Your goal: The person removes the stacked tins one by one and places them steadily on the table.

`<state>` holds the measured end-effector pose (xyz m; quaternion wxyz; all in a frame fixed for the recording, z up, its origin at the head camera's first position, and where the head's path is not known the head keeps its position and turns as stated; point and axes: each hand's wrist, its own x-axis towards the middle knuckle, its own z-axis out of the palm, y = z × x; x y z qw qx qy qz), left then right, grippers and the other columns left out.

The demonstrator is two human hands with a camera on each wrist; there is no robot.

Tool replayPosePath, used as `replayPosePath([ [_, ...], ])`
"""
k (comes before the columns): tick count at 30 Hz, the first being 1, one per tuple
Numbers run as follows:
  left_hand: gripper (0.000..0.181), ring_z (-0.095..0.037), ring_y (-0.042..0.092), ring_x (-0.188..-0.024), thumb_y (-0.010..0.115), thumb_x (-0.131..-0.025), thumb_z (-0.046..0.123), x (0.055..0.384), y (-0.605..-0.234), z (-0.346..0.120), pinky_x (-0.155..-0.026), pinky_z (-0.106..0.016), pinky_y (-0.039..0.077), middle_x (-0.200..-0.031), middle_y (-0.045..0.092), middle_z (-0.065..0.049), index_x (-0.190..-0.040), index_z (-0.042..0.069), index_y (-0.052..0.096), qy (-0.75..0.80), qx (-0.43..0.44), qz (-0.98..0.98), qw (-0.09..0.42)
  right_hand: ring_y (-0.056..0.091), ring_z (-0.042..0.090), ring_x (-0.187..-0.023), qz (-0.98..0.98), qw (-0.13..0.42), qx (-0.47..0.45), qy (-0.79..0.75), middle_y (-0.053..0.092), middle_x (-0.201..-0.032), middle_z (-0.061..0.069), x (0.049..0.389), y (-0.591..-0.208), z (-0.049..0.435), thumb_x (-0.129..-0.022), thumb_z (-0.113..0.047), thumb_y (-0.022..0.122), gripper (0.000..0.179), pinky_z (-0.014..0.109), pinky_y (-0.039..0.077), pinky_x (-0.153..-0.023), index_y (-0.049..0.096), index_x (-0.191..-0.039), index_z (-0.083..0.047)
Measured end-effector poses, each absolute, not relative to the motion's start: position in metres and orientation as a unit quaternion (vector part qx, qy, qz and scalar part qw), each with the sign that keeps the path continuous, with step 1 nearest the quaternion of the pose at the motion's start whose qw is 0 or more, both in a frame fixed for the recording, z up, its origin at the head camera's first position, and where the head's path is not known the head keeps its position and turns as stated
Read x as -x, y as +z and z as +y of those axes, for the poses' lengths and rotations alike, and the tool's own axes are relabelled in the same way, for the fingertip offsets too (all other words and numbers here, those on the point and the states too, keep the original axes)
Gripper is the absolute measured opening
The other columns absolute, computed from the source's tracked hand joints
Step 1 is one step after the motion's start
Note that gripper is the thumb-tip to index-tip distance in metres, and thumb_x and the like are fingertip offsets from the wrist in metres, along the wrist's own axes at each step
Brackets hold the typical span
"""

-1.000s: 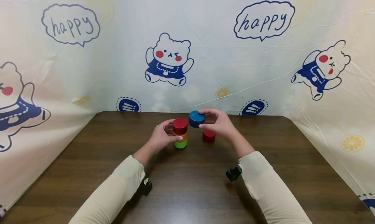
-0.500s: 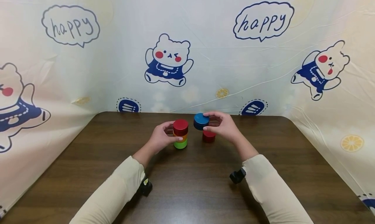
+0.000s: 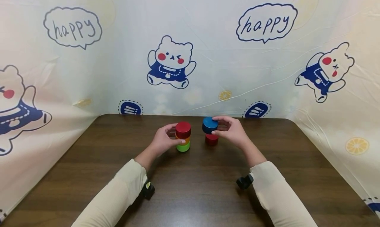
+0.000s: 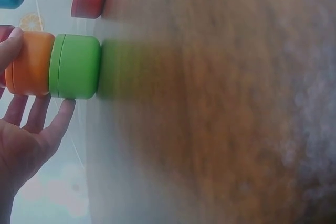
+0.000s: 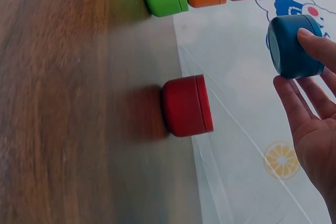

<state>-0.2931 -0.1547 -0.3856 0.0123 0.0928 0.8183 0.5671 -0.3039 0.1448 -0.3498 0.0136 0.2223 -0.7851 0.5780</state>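
Observation:
My left hand [image 3: 164, 139] holds the side of an upright stack of small round lidded tins. The green tin [image 4: 76, 66] is lowest, the orange tin [image 4: 34, 64] sits on it, and a red tin [image 3: 183, 129] is on top. The thumb lies against the orange tin. My right hand [image 3: 233, 131] pinches a blue lidded tin [image 5: 294, 45] between thumb and fingers, up in the air. Below the blue tin, a second red tin [image 5: 188, 106] stands upright on the table; in the right wrist view a gap separates the two.
The brown wooden table [image 3: 184, 194] reaches to a patterned cloth backdrop [image 3: 207, 65] at its back and sides. A small black wrist camera [image 3: 147, 190] is strapped at the left sleeve, another black camera [image 3: 244, 181] at the right sleeve.
My right hand has carried the blue tin rightward and slightly down, from beside the stack to above the separate red tin. My left hand and the stack have stayed in place.

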Motion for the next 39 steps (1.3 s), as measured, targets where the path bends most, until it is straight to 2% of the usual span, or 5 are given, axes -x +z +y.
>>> replayPosePath([
  [10, 0.065, -0.031, 0.055, -0.120, 0.085, -0.076, 0.017, 0.293, -0.387, -0.154, -0.094, -0.045, 0.051, -0.130, 0.059, -0.006, -0.134, 0.016, 0.056, 0.567, -0.097, 0.818, 0.009, 0.064, 0.028, -0.110, -0.790, 0.019, -0.192, 0.582, 0.061, -0.127, 0.012, 0.304, -0.358, 0.157, -0.081, -0.007, 0.079, 0.047, 0.034, 0.052, -0.091, 0.064, -0.125, -0.010],
  [26, 0.066, -0.030, 0.055, -0.120, 0.085, -0.076, 0.017, 0.293, -0.386, -0.155, -0.094, -0.045, 0.051, -0.132, 0.058, -0.007, -0.135, 0.016, 0.055, 0.565, -0.098, 0.819, 0.009, 0.063, 0.031, -0.110, -0.795, 0.032, -0.171, 0.582, 0.061, -0.124, 0.017, 0.308, -0.373, 0.182, -0.081, -0.005, 0.079, 0.048, 0.033, 0.051, -0.092, 0.062, -0.126, -0.006],
  [39, 0.067, -0.031, 0.055, -0.120, 0.086, -0.075, 0.017, 0.294, -0.387, -0.155, -0.094, -0.045, 0.051, -0.131, 0.058, -0.006, -0.135, 0.017, 0.056, 0.569, -0.094, 0.817, 0.013, 0.062, 0.032, -0.111, -0.813, 0.020, -0.143, 0.563, 0.059, -0.127, 0.019, 0.311, -0.380, 0.200, -0.082, -0.007, 0.079, 0.049, 0.038, 0.050, -0.094, 0.061, -0.127, -0.006],
])
